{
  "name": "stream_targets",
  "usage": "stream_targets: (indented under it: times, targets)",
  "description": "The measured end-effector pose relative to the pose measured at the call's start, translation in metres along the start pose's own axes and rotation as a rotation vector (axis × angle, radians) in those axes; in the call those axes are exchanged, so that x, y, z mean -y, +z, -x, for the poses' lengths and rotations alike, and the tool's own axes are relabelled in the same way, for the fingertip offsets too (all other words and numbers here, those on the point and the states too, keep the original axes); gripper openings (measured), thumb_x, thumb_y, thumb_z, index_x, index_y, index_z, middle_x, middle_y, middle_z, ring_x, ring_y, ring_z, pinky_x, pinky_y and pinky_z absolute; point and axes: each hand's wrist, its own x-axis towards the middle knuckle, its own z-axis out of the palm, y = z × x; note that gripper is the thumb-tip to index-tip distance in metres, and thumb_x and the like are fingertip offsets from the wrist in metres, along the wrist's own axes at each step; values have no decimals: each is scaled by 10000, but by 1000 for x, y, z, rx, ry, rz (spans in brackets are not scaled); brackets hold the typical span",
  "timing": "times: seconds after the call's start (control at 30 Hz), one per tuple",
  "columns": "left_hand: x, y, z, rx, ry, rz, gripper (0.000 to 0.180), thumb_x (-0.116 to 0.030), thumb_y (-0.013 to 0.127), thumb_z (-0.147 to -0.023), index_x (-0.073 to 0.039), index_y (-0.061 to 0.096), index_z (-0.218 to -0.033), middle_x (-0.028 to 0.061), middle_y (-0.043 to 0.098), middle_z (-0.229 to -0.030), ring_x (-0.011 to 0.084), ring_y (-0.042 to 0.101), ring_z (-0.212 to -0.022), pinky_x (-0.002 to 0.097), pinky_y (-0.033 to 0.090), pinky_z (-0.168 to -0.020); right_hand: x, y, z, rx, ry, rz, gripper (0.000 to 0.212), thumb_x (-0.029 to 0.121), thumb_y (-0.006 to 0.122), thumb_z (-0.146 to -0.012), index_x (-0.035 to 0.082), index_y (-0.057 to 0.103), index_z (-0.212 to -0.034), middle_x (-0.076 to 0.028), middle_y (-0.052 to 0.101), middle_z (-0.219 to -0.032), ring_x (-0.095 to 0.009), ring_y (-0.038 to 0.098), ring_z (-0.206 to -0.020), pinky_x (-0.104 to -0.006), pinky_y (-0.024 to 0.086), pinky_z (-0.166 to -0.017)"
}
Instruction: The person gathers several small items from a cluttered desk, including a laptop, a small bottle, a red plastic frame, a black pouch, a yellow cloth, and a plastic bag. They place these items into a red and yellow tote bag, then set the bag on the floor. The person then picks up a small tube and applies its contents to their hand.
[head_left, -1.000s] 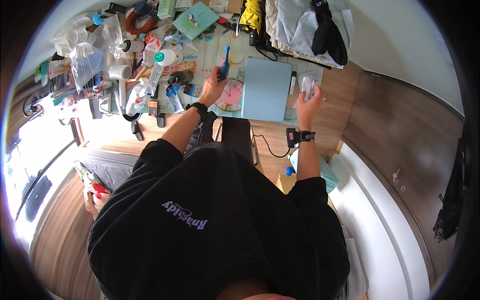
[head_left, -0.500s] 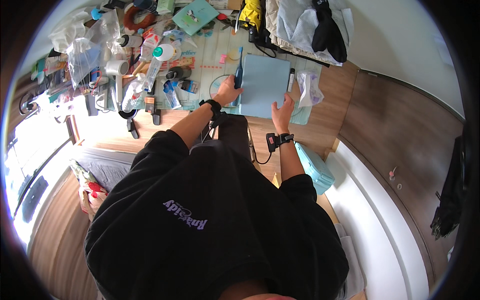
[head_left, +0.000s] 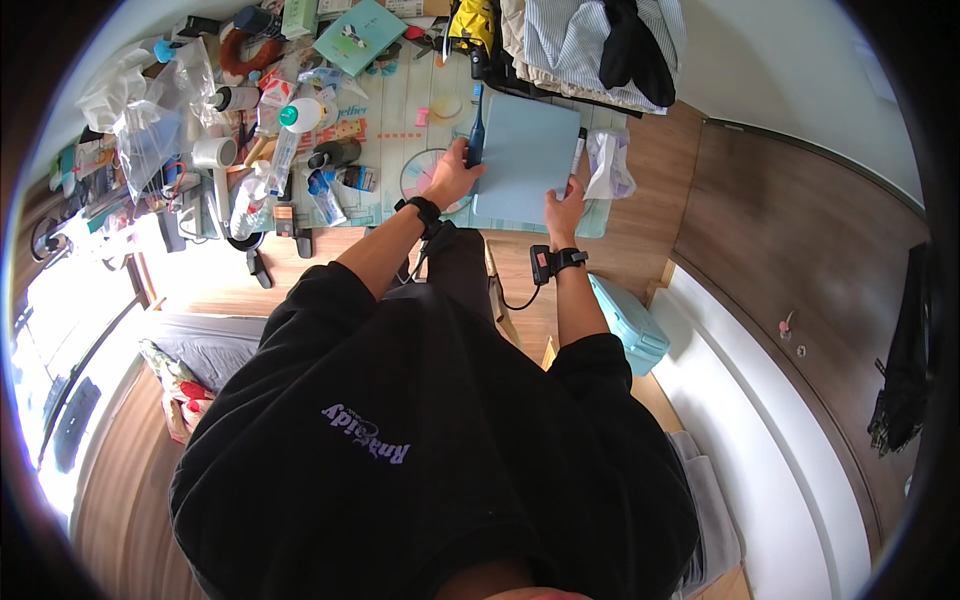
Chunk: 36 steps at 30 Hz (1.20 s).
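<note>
A flat blue-grey slab with rounded corners (head_left: 527, 155), like a closed laptop, is in front of me at the table's near right. My left hand (head_left: 454, 178) is closed at its left side, around the lower part of a dark blue electric toothbrush (head_left: 477, 125). The left thumb reaches the slab's edge. My right hand (head_left: 565, 210) grips the slab's near right corner, thumb on top and fingers at the side edge. Just above that hand, a slim black-and-white stick (head_left: 580, 148) runs along the right edge. The undersides of both grips are hidden.
A crumpled white plastic packet (head_left: 609, 165) is right of the slab. A round disc (head_left: 426, 176) lies left of my left hand. Bottles, including a green-capped one (head_left: 300, 115), clutter the table's left. Folded clothes (head_left: 570, 50) are piled behind. A turquoise box (head_left: 630, 325) stands below, right.
Relative to the table, the slab and toothbrush have shifted slightly right, with both hands moving along. My right hand has closed further over the slab's corner. The view has also shifted.
</note>
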Motion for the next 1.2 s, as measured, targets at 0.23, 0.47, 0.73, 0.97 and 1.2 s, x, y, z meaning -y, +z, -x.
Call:
stream_targets:
  times: [0.23, 0.47, 0.73, 0.97, 1.2]
  targets:
    - [5, -7, -1, -17, 22, -91, 504, -174, 798, -867, 26, 513, -1233, 234, 686, -1065, 421, 671, -965, 462, 532, -840, 57, 13, -16, -147, -515, 287, 543, 107, 697, -818, 29, 570, -1340, -201, 575, -1361, -400, 522, -1272, -554, 381, -1095]
    - [2, -36, 39, -77, 2, -15, 413, -146, 793, -873, 0, 538, -1163, 144, 740, -1011, 283, 741, -881, 386, 577, -767, 133, 77, -59, 142, -826, 575, 577, 173, 720, -822, 85, 572, -1373, -140, 531, -1465, -387, 444, -1385, -517, 346, -1169]
    - [0, -70, 49, -128, -40, 68, 376, -101, 779, -881, 10, 541, -1150, 133, 745, -1013, 233, 741, -883, 372, 581, -763, 167, 129, -71, 291, -724, 662, 480, 181, 732, -799, 108, 667, -1270, -111, 610, -1385, -337, 491, -1351, -508, 355, -1158]
    - [-16, -75, 40, -201, 11, 238, 390, -61, 749, -924, 23, 521, -1229, 115, 727, -1054, 193, 715, -960, 341, 594, -838, 158, 129, -33, 582, -507, -106, 249, 93, 654, -909, 51, 710, -1149, -144, 774, -1022, -347, 738, -980, -418, 579, -871]
    - [-48, -45, 18, -72, 36, 90, 398, -80, 776, -904, 32, 560, -1218, 115, 724, -1050, 187, 716, -933, 334, 584, -823, 138, 97, -41, 227, -741, 136, 509, 43, 597, -863, 89, 571, -1369, -178, 519, -1504, -438, 688, -1072, -506, 565, -898]
